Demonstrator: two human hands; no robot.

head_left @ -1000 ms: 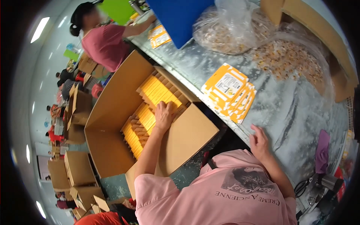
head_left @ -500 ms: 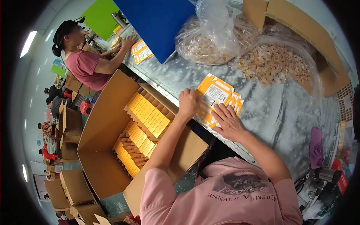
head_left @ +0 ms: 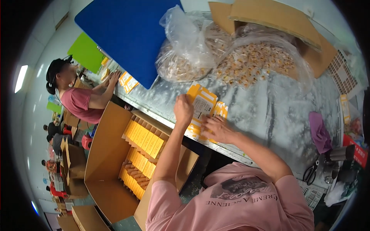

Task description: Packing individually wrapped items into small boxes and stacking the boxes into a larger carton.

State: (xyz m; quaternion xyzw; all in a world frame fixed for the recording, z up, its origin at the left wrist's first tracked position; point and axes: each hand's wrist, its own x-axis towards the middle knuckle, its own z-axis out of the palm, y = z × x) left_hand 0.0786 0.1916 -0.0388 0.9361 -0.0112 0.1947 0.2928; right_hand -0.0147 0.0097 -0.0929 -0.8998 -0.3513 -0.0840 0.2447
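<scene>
A fanned stack of flat yellow-and-white cartons (head_left: 202, 105) lies at the near edge of the grey table. At its left side is my left hand (head_left: 183, 110), its fingers curled closed round the edge of the top carton; the fingertips are partly hidden. Over the near right part of the stack rests my right hand (head_left: 218, 129), slightly blurred, with its fingers apart and nothing seen gripped. Below my left forearm, a large open cardboard box (head_left: 109, 154) holds rows of upright yellow boxes (head_left: 144, 138) between cardboard dividers.
Behind the cartons, clear plastic bags (head_left: 185, 57) and a heap of small wrapped pieces (head_left: 254, 63) cover the table. A blue board (head_left: 123, 34) leans at the back left. A purple cloth (head_left: 320, 131) and scissors (head_left: 310, 173) lie right. A co-worker (head_left: 79, 96) works at far left.
The view has shifted, so the table things sit further left. My right hand's fingers have bent and moved in over the stack. My left hand stays at the carton's left edge.
</scene>
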